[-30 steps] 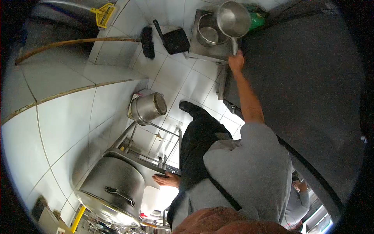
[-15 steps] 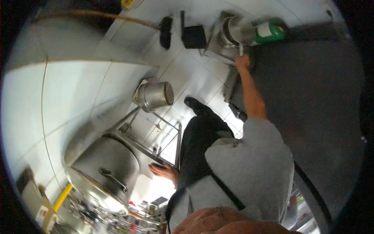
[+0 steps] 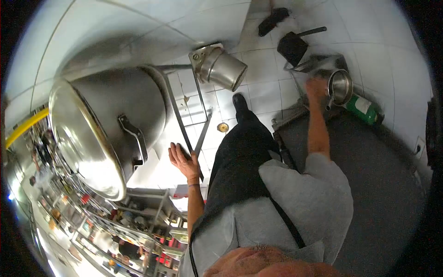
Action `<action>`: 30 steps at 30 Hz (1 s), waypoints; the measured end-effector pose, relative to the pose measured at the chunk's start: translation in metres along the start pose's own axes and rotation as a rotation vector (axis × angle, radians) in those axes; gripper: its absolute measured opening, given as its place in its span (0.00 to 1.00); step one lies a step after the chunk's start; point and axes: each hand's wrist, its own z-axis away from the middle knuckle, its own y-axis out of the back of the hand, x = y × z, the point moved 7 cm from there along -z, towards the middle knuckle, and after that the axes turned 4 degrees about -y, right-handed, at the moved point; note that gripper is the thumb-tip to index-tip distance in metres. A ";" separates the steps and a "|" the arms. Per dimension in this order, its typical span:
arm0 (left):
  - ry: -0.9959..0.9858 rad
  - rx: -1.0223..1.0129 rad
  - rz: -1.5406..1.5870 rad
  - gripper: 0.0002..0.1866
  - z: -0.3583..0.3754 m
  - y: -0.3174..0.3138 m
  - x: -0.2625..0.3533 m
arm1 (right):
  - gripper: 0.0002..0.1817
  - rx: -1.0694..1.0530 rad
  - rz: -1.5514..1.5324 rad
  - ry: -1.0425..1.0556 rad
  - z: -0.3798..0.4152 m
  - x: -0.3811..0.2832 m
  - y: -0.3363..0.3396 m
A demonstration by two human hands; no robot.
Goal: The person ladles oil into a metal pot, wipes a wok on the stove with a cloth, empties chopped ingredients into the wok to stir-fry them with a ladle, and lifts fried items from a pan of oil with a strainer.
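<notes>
My right hand (image 3: 316, 88) reaches out low at the right, smeared by motion, with its fingers beside a small metal saucepan (image 3: 341, 87). The saucepan's short handle points down toward me, and I cannot tell whether the hand grips the pan. Just below the pan lies a green bottle (image 3: 361, 109) with a white label. My left hand (image 3: 183, 161) is held out with its fingers spread and nothing in it. It is close to the metal stand (image 3: 175, 108) under a large lidded stockpot (image 3: 122, 101).
Another metal pot (image 3: 224, 69) sits tilted by the wall. A broom head (image 3: 273, 21) and a black dustpan (image 3: 292, 47) are at the back of the tiled floor. A dark grey surface (image 3: 360, 171) spans the right side. Crowded kitchen shelving (image 3: 152, 207) appears at lower left.
The view has swung, shifting the stockpot and saucepan. My right hand, earlier on the saucepan's handle, is now at the pan's left side. My left hand has reached farther forward.
</notes>
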 end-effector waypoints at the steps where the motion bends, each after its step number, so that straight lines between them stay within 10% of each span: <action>1: 0.002 0.008 0.003 0.36 0.000 0.000 -0.001 | 0.18 0.179 0.117 0.382 0.003 -0.052 -0.048; 3: 0.005 0.007 0.011 0.34 0.001 0.000 -0.003 | 0.15 0.334 -0.359 0.483 0.030 -0.175 -0.003; 5: 0.001 0.021 0.007 0.34 0.000 0.001 -0.003 | 0.16 -0.234 -0.742 0.239 0.043 -0.274 0.020; 7: 0.012 0.030 0.038 0.34 -0.001 0.002 -0.004 | 0.14 -0.141 -0.646 0.590 0.040 -0.378 -0.047; 14: 0.036 0.038 0.036 0.35 0.000 -0.002 -0.011 | 0.20 -0.540 -0.657 0.366 0.061 -0.509 -0.002; 20: 0.040 0.036 0.028 0.35 0.003 -0.005 -0.016 | 0.24 -0.304 -0.652 0.232 0.051 -0.565 -0.084; 25: 0.061 0.026 0.008 0.33 0.003 -0.004 -0.017 | 0.26 -0.621 -0.499 0.184 0.056 -0.522 0.007; 30: 0.084 0.034 0.001 0.34 -0.001 -0.002 -0.015 | 0.26 -0.302 -0.588 0.112 0.047 -0.454 0.009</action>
